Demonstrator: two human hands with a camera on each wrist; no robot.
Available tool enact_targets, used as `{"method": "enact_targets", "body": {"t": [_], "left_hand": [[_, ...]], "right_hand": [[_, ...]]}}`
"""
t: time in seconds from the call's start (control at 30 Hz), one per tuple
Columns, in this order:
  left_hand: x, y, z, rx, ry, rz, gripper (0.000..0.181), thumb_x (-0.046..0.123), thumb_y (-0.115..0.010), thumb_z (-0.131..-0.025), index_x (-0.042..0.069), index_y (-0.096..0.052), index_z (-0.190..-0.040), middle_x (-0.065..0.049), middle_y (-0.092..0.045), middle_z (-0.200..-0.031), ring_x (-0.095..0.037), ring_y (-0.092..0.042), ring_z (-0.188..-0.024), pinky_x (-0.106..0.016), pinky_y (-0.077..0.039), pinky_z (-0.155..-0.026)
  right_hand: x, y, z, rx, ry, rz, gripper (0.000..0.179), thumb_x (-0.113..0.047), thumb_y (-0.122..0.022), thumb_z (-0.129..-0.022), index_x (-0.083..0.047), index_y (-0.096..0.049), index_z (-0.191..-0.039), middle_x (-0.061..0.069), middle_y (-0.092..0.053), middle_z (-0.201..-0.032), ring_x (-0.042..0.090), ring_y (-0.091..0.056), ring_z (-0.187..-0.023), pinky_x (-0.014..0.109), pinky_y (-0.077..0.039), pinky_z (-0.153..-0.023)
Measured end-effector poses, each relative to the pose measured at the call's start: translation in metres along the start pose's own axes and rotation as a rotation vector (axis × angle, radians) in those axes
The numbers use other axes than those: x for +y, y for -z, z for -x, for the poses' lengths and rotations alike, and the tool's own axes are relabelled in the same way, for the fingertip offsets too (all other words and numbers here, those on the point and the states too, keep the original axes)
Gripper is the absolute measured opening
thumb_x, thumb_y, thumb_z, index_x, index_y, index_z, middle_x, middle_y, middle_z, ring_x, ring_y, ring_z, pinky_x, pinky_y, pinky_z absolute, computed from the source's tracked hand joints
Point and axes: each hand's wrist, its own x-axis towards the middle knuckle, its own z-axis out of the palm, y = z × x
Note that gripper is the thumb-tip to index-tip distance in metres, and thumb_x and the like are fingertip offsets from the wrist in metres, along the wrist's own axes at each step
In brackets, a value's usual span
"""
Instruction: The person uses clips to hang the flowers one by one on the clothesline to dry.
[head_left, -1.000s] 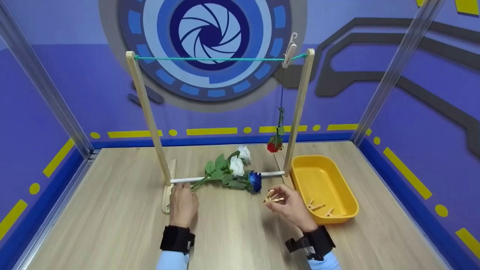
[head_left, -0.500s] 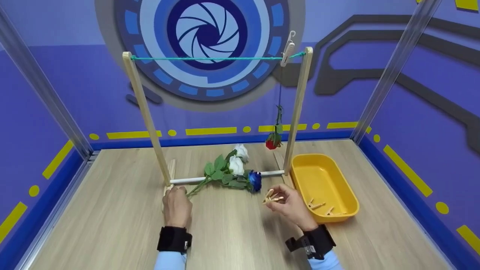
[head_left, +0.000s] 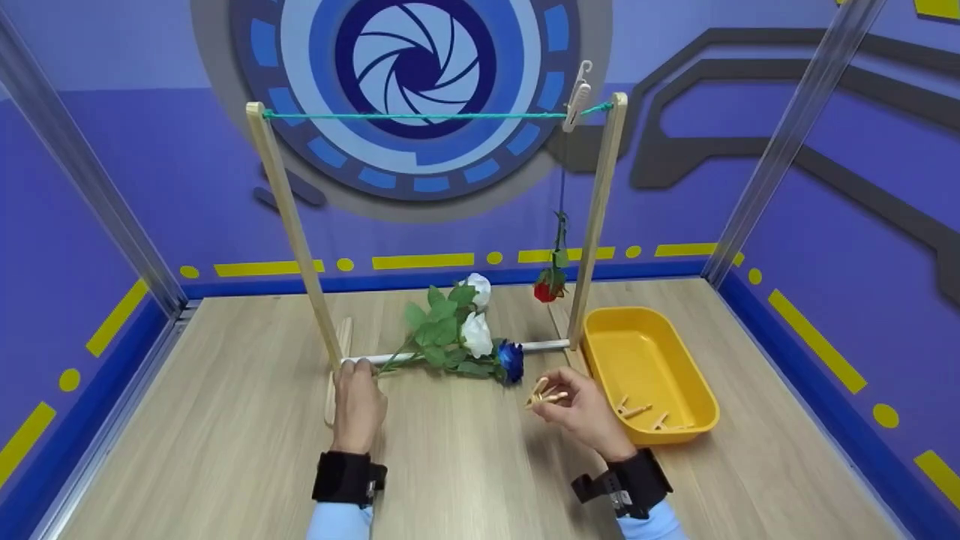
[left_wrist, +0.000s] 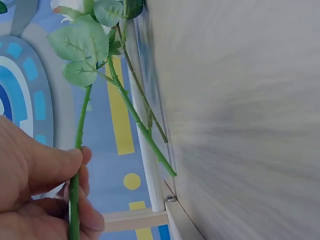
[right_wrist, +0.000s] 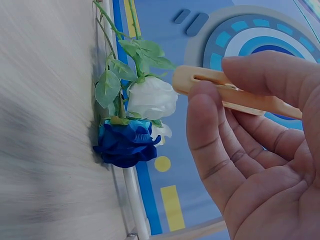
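Green stem (left_wrist: 80, 130) of a white rose (right_wrist: 152, 97) is pinched in my left grip (head_left: 358, 403), just above the tabletop (head_left: 450, 465). My right grip (head_left: 581, 414) pinches a peach clothespin (right_wrist: 185, 80) near the yellow bin (head_left: 651, 360). Between my hands lies a blue rose (head_left: 511, 362); a red rose (head_left: 549, 290) hangs behind, blossom down.

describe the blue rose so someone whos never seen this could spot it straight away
Start at the wooden frame with a teal line strung across its top. By its white bottom bar is a cluster of leafy roses; go to the end nearer the right hand. The blue rose is the lone deep-blue bloom, beside two white roses.
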Motion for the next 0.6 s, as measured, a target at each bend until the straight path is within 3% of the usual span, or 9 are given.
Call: {"method": "enact_targets", "body": {"t": [0.37,0.6], "left_hand": [[0.004,0.006,0.0,0.108,-0.001,0.016,0.018,-0.021,-0.054,-0.087,-0.014,-0.062,-0.102,-0.026,-0.056,-0.097,-0.047,-0.056,-0.099,-0.054,-0.048,-0.089],[0.013,0.015,0.0,0.095,-0.017,0.047,0.014,-0.019,-0.057,-0.092,-0.012,-0.062,-0.103,-0.024,-0.057,-0.098,-0.043,-0.056,-0.098,-0.052,-0.048,-0.085]], "right_hand": [[0.001,0.002,0.001,-0.009,0.008,0.021,0.028,-0.001,-0.077,-0.09,0.005,-0.064,-0.113,0.018,-0.068,-0.102,0.015,-0.067,-0.084,0.025,-0.06,-0.07],[-0.001,0.004,0.002,0.014,0.007,0.023,0.028,-0.001,-0.077,-0.089,0.004,-0.064,-0.113,0.018,-0.068,-0.102,0.014,-0.067,-0.083,0.025,-0.06,-0.068]]}}
